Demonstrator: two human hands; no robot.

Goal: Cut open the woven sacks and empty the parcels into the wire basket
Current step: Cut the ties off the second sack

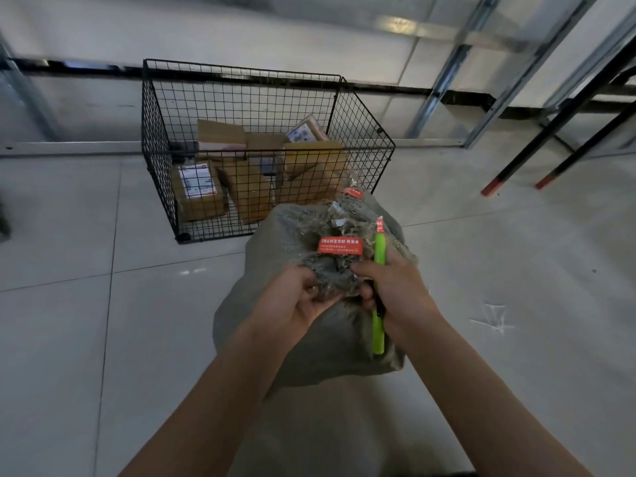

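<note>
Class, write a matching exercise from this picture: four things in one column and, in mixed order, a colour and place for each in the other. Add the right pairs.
Things
1. sack
2. cutter
3. basket
4. parcels

Descriptions
A. brown, lying inside the basket
B. bright green, held in the right hand
C. black wire mesh, standing on the floor
D. grey-green, its bunched top pinched by the left hand

Pairs: 1-D, 2-B, 3-C, 4-A
</note>
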